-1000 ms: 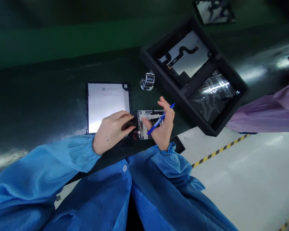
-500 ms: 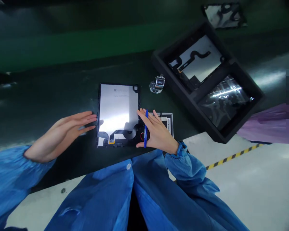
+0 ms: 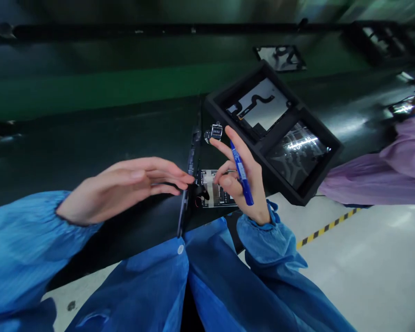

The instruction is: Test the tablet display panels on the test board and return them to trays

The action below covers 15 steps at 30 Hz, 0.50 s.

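The left hand point(image 3: 131, 186) lies open and flat, fingertips against one dark panel point(image 3: 182, 212) that stands tipped on its edge on the surface point(image 3: 90, 138) — apparently propping it. The right hand point(image 3: 249, 184) has its grip closed on one blue pen point(image 3: 241, 173) tucked between the fingers, leaving thumb and forefinger free to pinch at the one circuit board point(image 3: 221, 196). Behind them are one tally counter point(image 3: 215, 132) and one tray point(image 3: 299, 196) — two compartments, a panel in each.
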Each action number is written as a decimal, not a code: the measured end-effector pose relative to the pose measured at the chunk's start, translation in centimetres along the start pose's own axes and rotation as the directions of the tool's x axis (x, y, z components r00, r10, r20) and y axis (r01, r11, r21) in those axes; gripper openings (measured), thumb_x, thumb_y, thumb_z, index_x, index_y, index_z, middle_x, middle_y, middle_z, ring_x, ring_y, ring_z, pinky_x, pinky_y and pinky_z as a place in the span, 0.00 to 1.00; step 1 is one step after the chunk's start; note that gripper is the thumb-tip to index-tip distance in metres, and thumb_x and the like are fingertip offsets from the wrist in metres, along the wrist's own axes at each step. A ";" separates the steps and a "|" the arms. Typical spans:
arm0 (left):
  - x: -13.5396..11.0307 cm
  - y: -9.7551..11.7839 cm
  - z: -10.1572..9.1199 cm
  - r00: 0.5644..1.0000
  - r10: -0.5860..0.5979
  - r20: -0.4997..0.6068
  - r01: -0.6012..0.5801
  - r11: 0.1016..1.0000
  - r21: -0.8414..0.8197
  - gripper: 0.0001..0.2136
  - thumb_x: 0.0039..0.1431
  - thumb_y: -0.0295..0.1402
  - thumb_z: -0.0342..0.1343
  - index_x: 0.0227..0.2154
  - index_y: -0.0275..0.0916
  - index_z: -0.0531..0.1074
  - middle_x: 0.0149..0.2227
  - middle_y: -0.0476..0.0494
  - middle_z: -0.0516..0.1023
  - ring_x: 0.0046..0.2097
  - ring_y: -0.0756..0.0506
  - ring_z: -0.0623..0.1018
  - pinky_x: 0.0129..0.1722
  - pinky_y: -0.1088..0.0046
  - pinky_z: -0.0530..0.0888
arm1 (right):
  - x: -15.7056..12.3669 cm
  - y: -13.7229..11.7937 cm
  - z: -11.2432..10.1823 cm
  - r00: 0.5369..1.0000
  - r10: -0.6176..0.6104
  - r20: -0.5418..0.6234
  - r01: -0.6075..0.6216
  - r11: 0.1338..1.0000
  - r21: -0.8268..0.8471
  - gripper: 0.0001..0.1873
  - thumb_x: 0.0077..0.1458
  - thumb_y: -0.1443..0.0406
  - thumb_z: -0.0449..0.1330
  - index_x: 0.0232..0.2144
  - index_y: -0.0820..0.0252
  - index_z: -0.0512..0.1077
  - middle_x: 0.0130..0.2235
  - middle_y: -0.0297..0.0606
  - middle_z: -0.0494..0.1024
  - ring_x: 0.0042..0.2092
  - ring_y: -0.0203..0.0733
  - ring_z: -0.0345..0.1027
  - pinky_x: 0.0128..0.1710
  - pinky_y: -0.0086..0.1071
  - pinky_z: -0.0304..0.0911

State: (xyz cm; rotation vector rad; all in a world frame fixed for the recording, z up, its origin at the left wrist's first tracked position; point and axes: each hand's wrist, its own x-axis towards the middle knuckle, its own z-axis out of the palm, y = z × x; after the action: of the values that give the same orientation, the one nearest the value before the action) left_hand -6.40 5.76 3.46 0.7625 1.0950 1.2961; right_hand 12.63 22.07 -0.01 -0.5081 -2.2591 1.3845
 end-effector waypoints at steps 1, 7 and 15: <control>0.4 -0.7 0.2 1.000 0.007 0.024 -0.005 0.998 -0.057 0.12 0.64 0.32 0.50 0.41 0.43 0.80 0.45 0.45 0.82 0.49 0.41 0.79 0.53 0.58 0.76 | 0.0 -0.2 0.3 1.000 0.008 -0.019 -0.008 1.000 -0.003 0.48 0.59 0.39 0.55 0.71 0.53 0.43 0.60 0.49 0.69 0.52 0.54 0.73 0.40 0.39 0.77; 2.2 -5.0 -0.4 0.999 -0.029 -0.033 0.025 0.992 -0.122 0.12 0.66 0.30 0.48 0.37 0.40 0.78 0.43 0.39 0.81 0.51 0.39 0.79 0.56 0.56 0.74 | -0.1 0.5 1.3 0.994 0.107 -0.006 -0.106 0.989 0.106 0.50 0.59 0.44 0.59 0.71 0.60 0.43 0.47 0.45 0.79 0.49 0.52 0.76 0.43 0.42 0.77; 2.6 -8.3 -1.0 0.993 0.094 0.073 -0.111 0.949 0.296 0.15 0.66 0.35 0.54 0.54 0.51 0.75 0.66 0.49 0.65 0.67 0.38 0.63 0.67 0.62 0.59 | 0.3 -0.8 -0.3 0.981 0.171 -0.090 -0.167 0.984 0.057 0.48 0.56 0.51 0.63 0.70 0.63 0.48 0.35 0.37 0.77 0.39 0.44 0.74 0.39 0.35 0.72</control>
State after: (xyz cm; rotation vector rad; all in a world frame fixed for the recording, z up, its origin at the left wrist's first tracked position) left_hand -4.60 6.80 -5.00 1.0897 1.2343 1.1992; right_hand 12.54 22.13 0.85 -0.7481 -2.1423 1.4606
